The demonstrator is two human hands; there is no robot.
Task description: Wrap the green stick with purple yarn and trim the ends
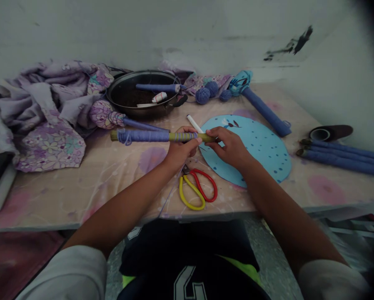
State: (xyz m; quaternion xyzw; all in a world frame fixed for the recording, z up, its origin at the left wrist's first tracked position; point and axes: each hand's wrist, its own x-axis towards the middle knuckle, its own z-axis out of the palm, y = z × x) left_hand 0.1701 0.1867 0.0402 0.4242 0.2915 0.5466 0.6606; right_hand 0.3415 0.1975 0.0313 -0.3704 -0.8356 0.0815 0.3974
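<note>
Both hands grip a greenish stick (175, 137), level above the table. Purple-blue yarn (149, 136) is wrapped closely over its left part and in spaced turns towards the middle. My left hand (183, 149) is closed around the stick's middle, with a strand of yarn hanging down from there to the table edge. My right hand (227, 146) pinches the stick's right end. Just below lie scissors (198, 189) with one red and one yellow handle. Under my right hand is a round light-blue dotted sheet (262, 154), with a white marker (193, 123) at its upper left edge.
A black pan (124, 98) at the back holds a wrapped stick. Balls of blue yarn (202, 95) lie beside it. Purple floral cloth (46, 121) is heaped at the left. Several yarn-wrapped sticks (346, 158) and a dark tube (332, 132) lie at the right.
</note>
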